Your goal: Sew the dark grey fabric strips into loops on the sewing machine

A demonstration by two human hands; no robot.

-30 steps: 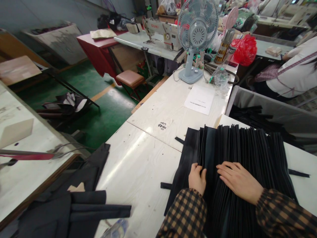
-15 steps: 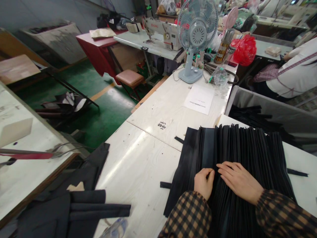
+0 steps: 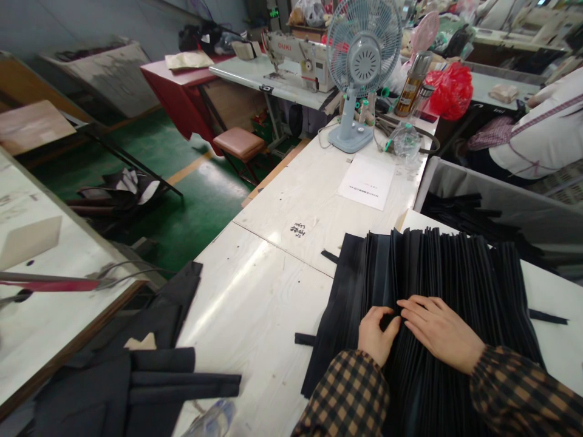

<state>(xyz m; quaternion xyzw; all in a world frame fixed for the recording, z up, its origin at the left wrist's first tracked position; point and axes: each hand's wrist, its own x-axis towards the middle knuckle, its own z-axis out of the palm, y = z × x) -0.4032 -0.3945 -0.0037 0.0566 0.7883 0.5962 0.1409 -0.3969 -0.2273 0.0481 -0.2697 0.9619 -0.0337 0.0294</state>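
A long row of black fabric pieces (image 3: 460, 273) stands packed on edge across the white table in front of me. At the left part of the row, my left hand (image 3: 377, 334) has its thumb and forefinger curled around the edge of one black fabric piece (image 3: 385, 267). My right hand (image 3: 439, 334) rests on top of the row, just right of the left one, with its fingers stretched out over the edges. The fingertips of both hands nearly meet. Some flatter black pieces (image 3: 339, 309) lean at the row's left end.
A grey fan (image 3: 350, 136), a paper sheet (image 3: 367, 182) and a plastic bottle (image 3: 407, 142) stand or lie farther along the table (image 3: 255, 291). Right of it is a bin (image 3: 501, 182) with black strips. Dark fabric (image 3: 91, 388) lies at lower left. A co-worker (image 3: 542, 133) is at the right.
My left hand has shifted slightly right, its thumb now nearer the right fingertips. The fabric edge at its fingers has moved right a little. My right hand has hardly moved.
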